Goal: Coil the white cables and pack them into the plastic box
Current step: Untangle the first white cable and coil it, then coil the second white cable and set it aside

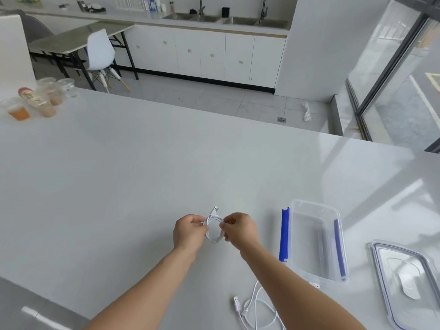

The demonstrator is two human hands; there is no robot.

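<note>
The left hand [189, 231] and the right hand [238, 228] each pinch one side of a coiled white cable [214, 228], held just above the worktop [119, 175] to the left of the plastic box [316, 239]. The coil's USB plug [215, 209] sticks up and away from the person. The box is open and holds nothing, its long axis running away from the person, blue clips along both long sides. Its clear lid [404, 279] lies flat to the box's right. A loose white cable [257, 308] sprawls near the box's near left corner. No writing is readable.
</note>
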